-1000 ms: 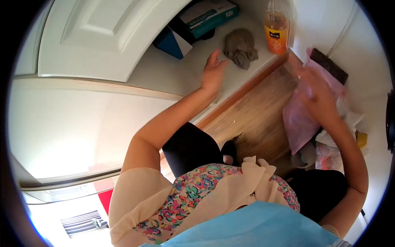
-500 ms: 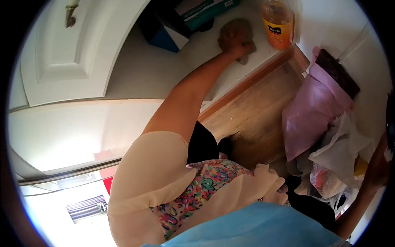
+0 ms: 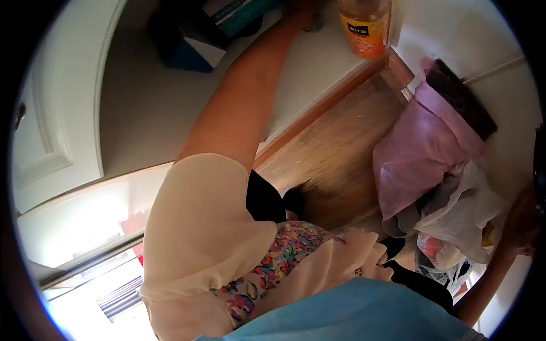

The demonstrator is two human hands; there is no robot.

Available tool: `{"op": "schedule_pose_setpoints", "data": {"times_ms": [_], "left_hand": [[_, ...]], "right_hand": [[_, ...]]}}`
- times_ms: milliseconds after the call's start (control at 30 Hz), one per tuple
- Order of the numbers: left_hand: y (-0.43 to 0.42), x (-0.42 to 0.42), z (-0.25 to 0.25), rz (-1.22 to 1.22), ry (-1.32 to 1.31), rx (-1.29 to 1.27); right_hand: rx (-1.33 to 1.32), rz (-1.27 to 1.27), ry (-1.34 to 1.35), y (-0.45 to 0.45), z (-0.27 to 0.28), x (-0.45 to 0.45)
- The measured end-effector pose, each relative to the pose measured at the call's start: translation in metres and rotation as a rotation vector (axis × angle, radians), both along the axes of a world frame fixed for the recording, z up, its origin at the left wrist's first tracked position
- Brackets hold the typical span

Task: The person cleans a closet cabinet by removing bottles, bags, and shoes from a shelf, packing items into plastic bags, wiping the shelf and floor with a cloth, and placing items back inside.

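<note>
Left hand (image 3: pixel 309 8) on greyish cloth (image 3: pixel 314 26), mostly hidden; long axis unclear.

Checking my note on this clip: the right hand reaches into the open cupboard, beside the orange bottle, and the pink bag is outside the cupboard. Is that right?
Not quite: it is the left hand that reaches into the open cupboard, beside the orange bottle. The head view shows this, with the right hand near the picture's right edge. The pink bag is outside, as noted.
</note>
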State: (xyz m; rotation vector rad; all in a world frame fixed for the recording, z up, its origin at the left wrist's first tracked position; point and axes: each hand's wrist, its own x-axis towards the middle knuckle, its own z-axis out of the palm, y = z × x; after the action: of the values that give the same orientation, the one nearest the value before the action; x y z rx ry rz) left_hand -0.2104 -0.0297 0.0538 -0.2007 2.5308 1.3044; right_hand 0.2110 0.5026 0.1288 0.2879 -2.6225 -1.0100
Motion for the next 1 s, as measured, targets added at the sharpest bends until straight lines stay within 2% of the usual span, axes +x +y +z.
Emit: {"op": "schedule_pose_setpoints", "data": {"times_ms": [67,100,167,200,267,300,333,367,400,467,533,600,633,700,733,800,867,900,967,1000], "left_hand": [[-0.018,0.019,-0.004,-0.634,0.668,-1.000],[-0.027,0.015,-0.017,-0.635,0.662,-0.991],[-0.050,-0.004,-0.050,-0.314,0.505,-0.483],[-0.061,0.002,-0.056,-0.312,0.507,-0.486],[-0.092,0.016,-0.066,-0.563,0.709,-1.326],[-0.123,0.013,-0.093,-0.557,0.708,-1.332],[-0.161,0.002,-0.131,-0.483,0.606,-1.426],[-0.183,-0.003,-0.146,-0.405,0.501,-1.514],[-0.172,0.031,-0.110,-0.342,0.309,-1.521],[-0.194,0.081,-0.091,-0.191,0.183,-1.494],[-0.225,0.100,-0.104,-0.103,0.231,-1.475],[-0.238,0.101,-0.102,-0.144,-0.071,-1.413],[-0.222,0.100,-0.102,-0.160,-0.085,-1.401],[-0.196,0.116,-0.074,-0.213,-0.234,-1.165],[-0.196,0.118,-0.083,-0.201,-0.240,-1.170],[-0.203,0.127,-0.111,-0.137,-0.093,-1.240],[-0.176,0.163,-0.079,-0.185,-0.168,-1.289],[-0.167,0.172,-0.080,-0.209,-0.195,-1.305],[-0.155,0.193,-0.086,-0.238,-0.250,-1.266],[-0.155,0.199,-0.090,-0.239,-0.264,-1.239]], "right_hand": [[0.261,-0.086,-0.028,0.009,-0.006,0.005],[0.391,-0.124,-0.040,0.013,-0.008,0.008],[0.517,-0.165,-0.043,0.009,-0.005,0.006],[0.401,-0.206,0.030,-0.001,-0.001,0.001],[0.155,-0.278,0.174,-0.034,0.009,-0.016],[0.070,-0.264,0.233,-0.049,0.013,-0.023],[0.025,-0.222,0.285,-0.064,0.018,-0.028],[-0.014,-0.174,0.339,-0.079,0.024,-0.034],[-0.030,-0.125,0.380,-0.093,0.027,-0.039],[-0.039,-0.049,0.463,-0.113,0.036,-0.045],[-0.036,0.015,0.535,-0.128,0.040,-0.051],[-0.028,0.078,0.609,-0.139,0.043,-0.054],[-0.001,0.095,0.633,-0.143,0.044,-0.058],[0.016,0.130,0.673,-0.149,0.044,-0.063],[0.035,0.134,0.703,-0.145,0.045,-0.067],[0.060,0.139,0.746,-0.139,0.042,-0.073],[0.053,0.150,0.750,-0.162,0.045,-0.072],[-0.060,-0.316,0.579,-0.198,0.064,-0.070],[-0.176,-0.761,0.360,-0.225,0.076,-0.069],[-0.176,-0.798,0.338,-0.226,0.078,-0.069]]}}
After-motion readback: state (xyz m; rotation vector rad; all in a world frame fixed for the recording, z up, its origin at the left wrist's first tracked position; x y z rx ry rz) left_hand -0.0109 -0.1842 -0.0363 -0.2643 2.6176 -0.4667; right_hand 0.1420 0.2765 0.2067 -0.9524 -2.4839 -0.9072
